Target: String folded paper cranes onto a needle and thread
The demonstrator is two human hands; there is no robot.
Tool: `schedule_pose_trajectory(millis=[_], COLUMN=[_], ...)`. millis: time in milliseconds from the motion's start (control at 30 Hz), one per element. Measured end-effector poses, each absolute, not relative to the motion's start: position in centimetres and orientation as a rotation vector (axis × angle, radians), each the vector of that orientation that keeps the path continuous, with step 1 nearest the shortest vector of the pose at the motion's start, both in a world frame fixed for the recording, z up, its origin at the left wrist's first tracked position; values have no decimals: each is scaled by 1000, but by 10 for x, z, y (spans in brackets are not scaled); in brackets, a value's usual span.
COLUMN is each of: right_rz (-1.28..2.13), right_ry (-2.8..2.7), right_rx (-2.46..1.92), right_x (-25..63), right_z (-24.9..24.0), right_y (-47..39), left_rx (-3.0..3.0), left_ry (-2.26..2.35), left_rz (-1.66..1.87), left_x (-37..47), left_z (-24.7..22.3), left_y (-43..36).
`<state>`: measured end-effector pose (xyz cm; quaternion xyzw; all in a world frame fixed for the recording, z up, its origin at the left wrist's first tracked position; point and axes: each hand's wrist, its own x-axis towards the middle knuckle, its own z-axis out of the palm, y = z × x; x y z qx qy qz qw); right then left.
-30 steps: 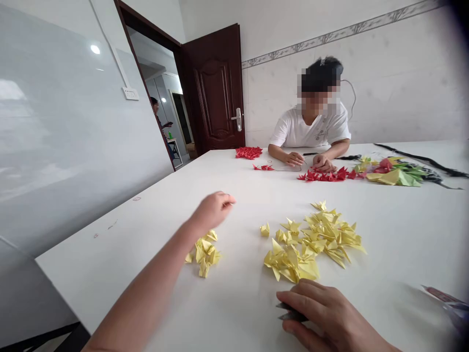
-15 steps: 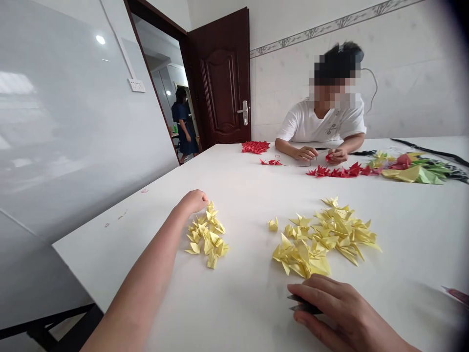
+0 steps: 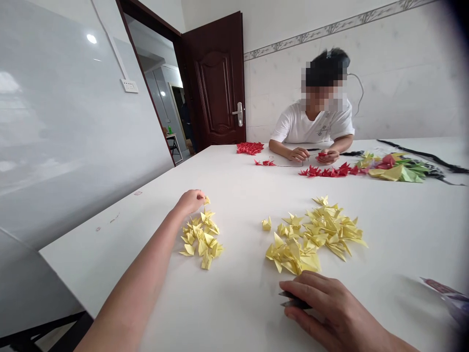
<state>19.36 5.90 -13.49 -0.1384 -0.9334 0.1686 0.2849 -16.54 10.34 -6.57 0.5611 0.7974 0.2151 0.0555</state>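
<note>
My left hand [image 3: 191,201] pinches a small yellow folded-paper piece, an origami crane by its look [image 3: 207,200]. Just below it lies a small heap of yellow paper cranes [image 3: 203,237]. My right hand [image 3: 326,305] rests low on the white table, closed around dark tweezers [image 3: 295,300] whose two pointed tips stand slightly apart, aimed left. Beyond those fingers spreads a larger heap of yellow cranes [image 3: 326,227], with one single crane [image 3: 266,224] off to its left.
Across the table [image 3: 238,195] a person in a white shirt [image 3: 315,122] handles a red folded piece. Red cranes [image 3: 249,148] and a row of red ones [image 3: 330,170] lie nearby, beside green and yellow paper [image 3: 397,168]. At right is a printed plastic wrapper [image 3: 445,293].
My left hand has lifted a yellow crane slightly away from the top of the small heap. The view has shifted right; my right hand keeps the tweezers. The person in the doorway has moved largely out of sight.
</note>
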Motion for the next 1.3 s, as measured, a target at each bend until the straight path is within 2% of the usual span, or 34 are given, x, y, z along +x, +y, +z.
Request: schedule_pose_trajectory(millis=[133, 233, 300, 400, 700, 1300], right_rz=[442, 427, 412, 416, 441, 360], right_ry=[-2440, -2327, -2219, -2081, -2005, -2056], right_rx=[-364, -380, -410, -503, -666, -744], right_x=[192, 192, 192, 191, 191, 191], right_z=[-134, -132, -130, -127, -124, -127], right_y=[59, 58, 58, 60, 67, 71], left_rx=[1772, 1773, 1745, 1777, 1812, 1764], left_ry=[2269, 1858, 1588, 1430, 1302, 1256], left_rz=[869, 1016, 1042, 1016, 878, 856], left_x=[-127, -81, -53, -22, 7, 7], left_z=[-50, -49, -53, -61, -63, -68], left_y=[103, 96, 88, 74, 53, 54])
